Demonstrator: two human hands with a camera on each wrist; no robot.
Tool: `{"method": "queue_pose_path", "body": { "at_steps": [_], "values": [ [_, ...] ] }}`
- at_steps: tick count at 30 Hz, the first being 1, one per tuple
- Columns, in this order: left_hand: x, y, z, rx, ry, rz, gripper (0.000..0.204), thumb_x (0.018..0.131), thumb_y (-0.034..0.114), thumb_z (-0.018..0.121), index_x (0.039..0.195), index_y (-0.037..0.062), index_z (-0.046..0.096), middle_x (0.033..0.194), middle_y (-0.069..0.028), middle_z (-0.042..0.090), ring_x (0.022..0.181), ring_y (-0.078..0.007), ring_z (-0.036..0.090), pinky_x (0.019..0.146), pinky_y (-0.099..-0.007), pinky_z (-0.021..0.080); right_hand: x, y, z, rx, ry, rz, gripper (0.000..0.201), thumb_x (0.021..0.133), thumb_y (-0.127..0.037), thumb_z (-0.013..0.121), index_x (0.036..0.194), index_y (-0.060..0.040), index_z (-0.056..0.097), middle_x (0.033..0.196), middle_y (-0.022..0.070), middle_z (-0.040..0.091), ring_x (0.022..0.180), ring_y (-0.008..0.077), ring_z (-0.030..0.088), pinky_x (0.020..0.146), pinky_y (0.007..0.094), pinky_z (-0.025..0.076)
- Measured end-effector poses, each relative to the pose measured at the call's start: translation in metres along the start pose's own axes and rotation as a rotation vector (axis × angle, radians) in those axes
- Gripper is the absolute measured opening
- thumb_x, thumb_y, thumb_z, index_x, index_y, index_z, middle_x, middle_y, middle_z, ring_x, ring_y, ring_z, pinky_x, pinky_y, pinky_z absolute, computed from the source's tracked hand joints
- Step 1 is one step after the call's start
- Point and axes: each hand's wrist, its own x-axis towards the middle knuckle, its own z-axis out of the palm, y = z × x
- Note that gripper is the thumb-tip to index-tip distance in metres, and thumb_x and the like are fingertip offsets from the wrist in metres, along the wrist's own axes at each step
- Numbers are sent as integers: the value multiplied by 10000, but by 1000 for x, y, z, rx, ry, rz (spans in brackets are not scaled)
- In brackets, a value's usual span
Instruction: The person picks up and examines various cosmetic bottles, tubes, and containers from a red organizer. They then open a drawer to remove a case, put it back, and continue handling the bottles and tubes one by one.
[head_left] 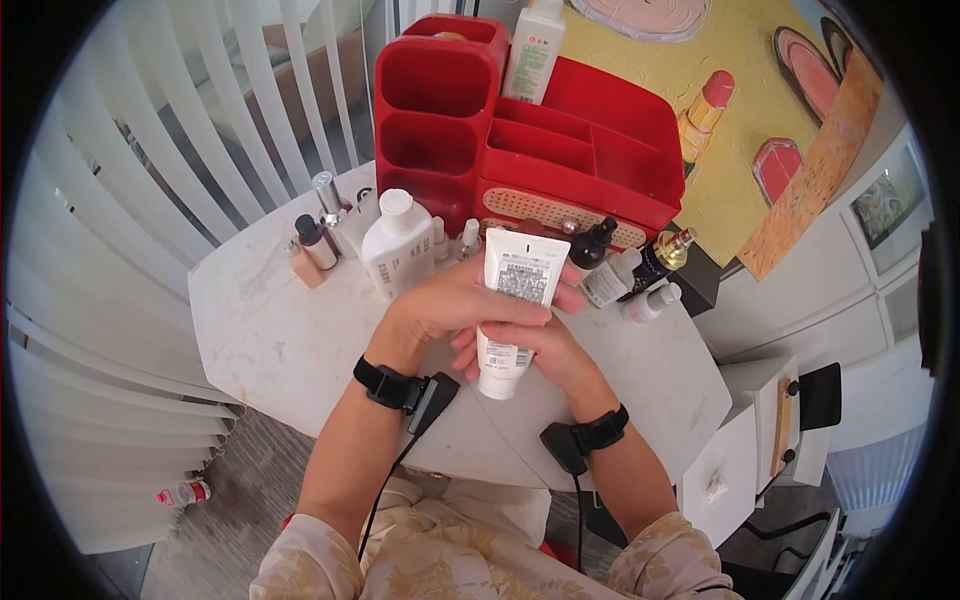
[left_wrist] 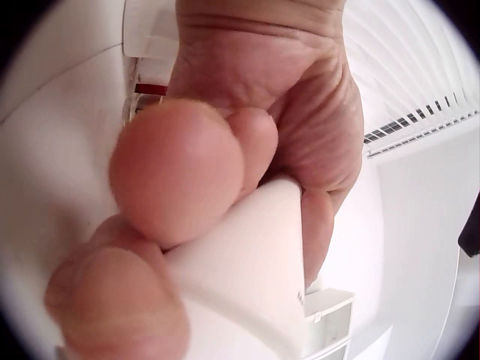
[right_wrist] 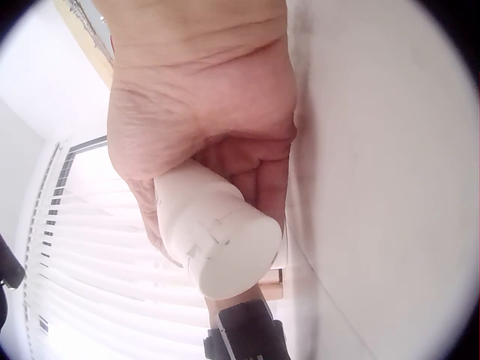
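Observation:
Both hands hold a white squeeze tube over the table, its crimped end up and its cap down. My left hand grips the middle of the tube, thumb laid across the printed side. Just below it, my right hand holds the lower part, its thumb also across the print. In the left wrist view the smooth side of the tube shows beside the left fingers. The flat end of the cap faces the camera in the right wrist view, below the right palm.
A red organizer stands at the table's back, with a pump-style white bottle in it. To the left are a large white bottle and small cosmetics bottles. Dark bottles and a small white bottle stand right.

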Motion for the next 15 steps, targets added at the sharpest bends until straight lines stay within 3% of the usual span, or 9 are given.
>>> {"method": "queue_pose_path", "body": {
  "at_steps": [15],
  "values": [
    [7, -7, -1, 29, -8, 95, 513, 890, 51, 731, 1377, -1, 581, 1286, -137, 687, 1218, -229, 644, 1051, -381, 507, 0, 4, -13, 60, 37, 0, 252, 933, -158, 658, 1077, 49, 671, 945, 178, 727, 790, 309, 750, 661, 391, 621]
  ]
}}
